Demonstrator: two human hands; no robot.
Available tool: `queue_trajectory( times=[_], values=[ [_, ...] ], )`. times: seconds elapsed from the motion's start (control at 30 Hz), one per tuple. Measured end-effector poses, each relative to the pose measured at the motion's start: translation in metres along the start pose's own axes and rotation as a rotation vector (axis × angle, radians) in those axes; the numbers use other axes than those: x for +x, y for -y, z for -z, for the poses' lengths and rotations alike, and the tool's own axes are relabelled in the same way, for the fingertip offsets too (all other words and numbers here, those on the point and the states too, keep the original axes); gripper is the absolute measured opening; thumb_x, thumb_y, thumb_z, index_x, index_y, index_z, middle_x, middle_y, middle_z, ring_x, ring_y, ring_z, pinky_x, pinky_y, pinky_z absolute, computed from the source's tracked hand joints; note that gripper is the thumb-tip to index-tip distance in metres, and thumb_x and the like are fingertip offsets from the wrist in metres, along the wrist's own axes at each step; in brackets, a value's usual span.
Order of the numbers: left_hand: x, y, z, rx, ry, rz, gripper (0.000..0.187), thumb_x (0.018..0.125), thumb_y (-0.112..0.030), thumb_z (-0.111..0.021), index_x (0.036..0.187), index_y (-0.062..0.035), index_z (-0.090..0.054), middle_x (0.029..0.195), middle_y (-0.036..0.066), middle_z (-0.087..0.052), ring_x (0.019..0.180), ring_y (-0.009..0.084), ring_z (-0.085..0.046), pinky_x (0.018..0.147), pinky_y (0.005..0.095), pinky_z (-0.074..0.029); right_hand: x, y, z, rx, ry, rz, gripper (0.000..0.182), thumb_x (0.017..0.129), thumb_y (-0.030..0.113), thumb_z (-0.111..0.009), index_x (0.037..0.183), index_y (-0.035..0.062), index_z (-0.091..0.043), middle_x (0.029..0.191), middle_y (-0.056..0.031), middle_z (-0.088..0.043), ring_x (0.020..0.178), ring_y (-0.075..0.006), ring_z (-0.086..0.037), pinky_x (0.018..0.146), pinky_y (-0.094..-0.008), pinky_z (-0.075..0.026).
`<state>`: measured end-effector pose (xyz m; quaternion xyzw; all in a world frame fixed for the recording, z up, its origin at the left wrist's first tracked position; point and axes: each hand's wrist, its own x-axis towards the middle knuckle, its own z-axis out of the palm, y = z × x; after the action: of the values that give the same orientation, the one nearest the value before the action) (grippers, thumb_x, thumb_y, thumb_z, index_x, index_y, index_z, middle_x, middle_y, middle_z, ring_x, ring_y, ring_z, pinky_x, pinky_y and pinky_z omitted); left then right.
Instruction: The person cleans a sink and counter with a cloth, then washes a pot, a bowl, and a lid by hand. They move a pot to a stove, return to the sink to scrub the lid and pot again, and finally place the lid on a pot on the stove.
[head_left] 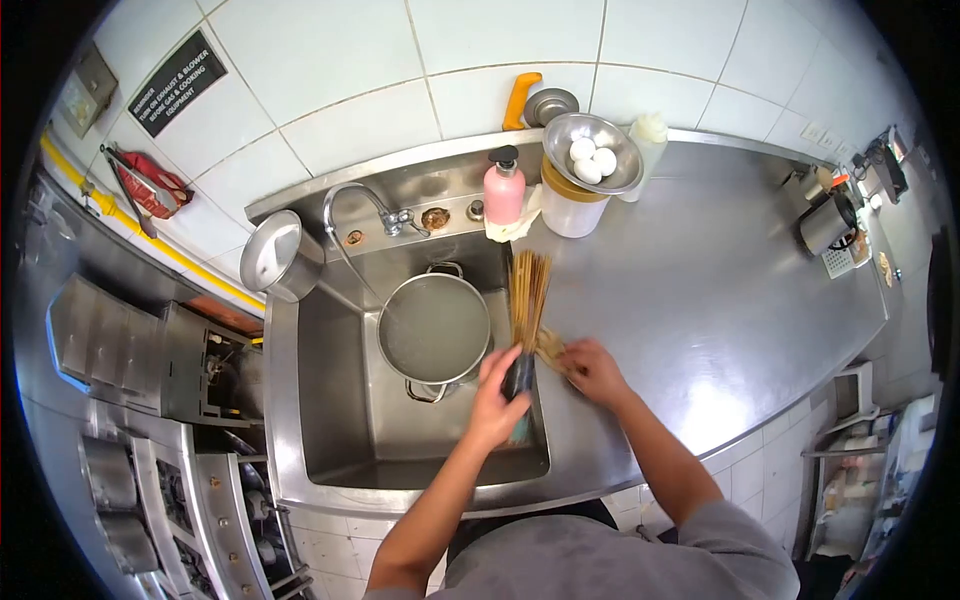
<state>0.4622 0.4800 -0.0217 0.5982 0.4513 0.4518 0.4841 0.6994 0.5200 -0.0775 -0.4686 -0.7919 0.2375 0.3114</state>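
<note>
My left hand is wrapped round the black lower end of a bundle of thin bamboo sticks, over the sink's right edge. The sticks fan out away from me. My right hand is pinched on a crumpled tan cloth-like piece, just right of the bundle. In the sink stands a two-handled metal pot of cloudy water. Water runs into it from the curved faucet. Something teal, partly hidden, shows below my left hand.
A pink pump bottle stands behind the sink. Beside it, a metal bowl of white eggs sits on a white container. Another metal pot is at the sink's left corner. The steel counter stretches right.
</note>
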Motion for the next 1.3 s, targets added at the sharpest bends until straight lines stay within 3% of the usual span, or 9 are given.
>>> queue_trajectory(
  times=[0.27,0.4,0.53,0.63,0.87,1.07,1.13,1.27,1.3],
  values=[
    [0.100,0.035,-0.080,0.577,-0.150,0.026,0.065,0.079,-0.015,-0.068,0.140,-0.0097,-0.045,0.144,0.022,-0.037,0.128,0.0406,-0.040,0.105,0.0492,-0.036,-0.123,0.014,0.046,0.694,-0.373,-0.707,0.031,0.086,0.006,-0.051,0.113,0.0000,-0.064,0.108,-0.0095,-0.065,0.102,-0.0200,-0.062,0.089,-0.0324,-0.050],
    [0.083,0.032,-0.075,0.633,-0.091,0.057,0.062,0.085,-0.026,-0.067,0.140,-0.0075,-0.046,0.149,0.024,-0.033,0.124,0.0407,-0.041,0.105,0.0470,-0.035,-0.126,0.040,0.074,0.918,-0.733,-0.639,0.034,0.093,0.006,-0.052,0.126,-0.0003,-0.055,0.108,-0.0098,-0.062,0.100,-0.0168,-0.060,0.086,-0.0291,-0.051],
    [0.027,0.052,-0.036,0.497,-0.163,-0.119,0.057,0.088,-0.028,-0.067,0.139,-0.0092,-0.047,0.149,0.022,-0.035,0.130,0.0402,-0.039,0.108,0.0484,-0.033,-0.173,0.022,0.041,0.247,-0.203,-0.842,0.027,0.084,0.009,-0.066,0.110,0.0042,-0.064,0.105,-0.0092,-0.066,0.100,-0.0203,-0.062,0.084,-0.0358,-0.050],
    [-0.046,0.073,0.010,0.405,-0.095,0.036,0.051,0.091,-0.027,-0.065,0.136,-0.0085,-0.050,0.145,0.023,-0.040,0.132,0.0393,-0.040,0.109,0.0451,-0.034,-0.173,0.083,-0.010,-0.091,0.043,-0.162,0.032,0.070,0.004,-0.073,0.101,0.0107,-0.068,0.103,-0.0106,-0.067,0.097,-0.0278,-0.060,0.087,-0.0417,-0.046],
    [-0.161,0.059,0.167,0.310,-0.502,0.210,0.032,0.095,-0.023,-0.060,0.120,-0.0036,-0.061,0.126,0.017,-0.059,0.119,0.0296,-0.055,0.104,0.0378,-0.040,-0.077,0.175,-0.125,0.363,0.724,0.065,0.023,0.083,0.013,-0.067,0.106,0.0138,-0.067,0.110,-0.0078,-0.066,0.101,-0.0305,-0.059,0.093,-0.0440,-0.044],
    [-0.231,0.046,0.269,0.390,-0.798,0.188,0.027,0.100,-0.015,-0.052,0.121,0.0009,-0.058,0.124,0.014,-0.058,0.118,0.0259,-0.054,0.102,0.0352,-0.041,-0.009,0.281,-0.264,0.461,0.796,0.773,0.020,0.089,0.011,-0.058,0.107,0.0094,-0.064,0.106,-0.0106,-0.063,0.112,-0.0301,-0.056,0.100,-0.0458,-0.043],
    [-0.251,0.046,0.277,0.357,-0.780,0.210,0.035,0.098,-0.019,-0.055,0.128,0.0005,-0.054,0.127,0.014,-0.057,0.120,0.0255,-0.053,0.102,0.0355,-0.041,0.023,0.318,-0.301,0.271,0.898,0.686,0.017,0.084,0.011,-0.064,0.100,0.0051,-0.062,0.108,-0.0118,-0.061,0.108,-0.0315,-0.055,0.093,-0.0432,-0.046],
    [-0.260,0.039,0.291,0.104,-0.650,0.109,0.066,0.084,-0.019,-0.072,0.141,-0.0050,-0.043,0.139,0.015,-0.050,0.127,0.0307,-0.048,0.105,0.0407,-0.039,0.067,0.350,-0.357,0.924,0.689,-0.100,0.011,0.089,0.008,-0.062,0.096,0.0032,-0.055,0.102,-0.0066,-0.060,0.095,-0.0185,-0.060,0.083,-0.0346,-0.048],
    [-0.256,0.032,0.300,0.482,-0.604,0.175,0.063,0.081,-0.015,-0.072,0.138,-0.0066,-0.047,0.142,0.017,-0.048,0.130,0.0326,-0.046,0.107,0.0422,-0.037,0.069,0.351,-0.362,1.240,0.706,-0.264,0.013,0.093,0.011,-0.062,0.102,0.0038,-0.056,0.102,-0.0063,-0.061,0.094,-0.0130,-0.059,0.084,-0.0307,-0.048]
  ],
)
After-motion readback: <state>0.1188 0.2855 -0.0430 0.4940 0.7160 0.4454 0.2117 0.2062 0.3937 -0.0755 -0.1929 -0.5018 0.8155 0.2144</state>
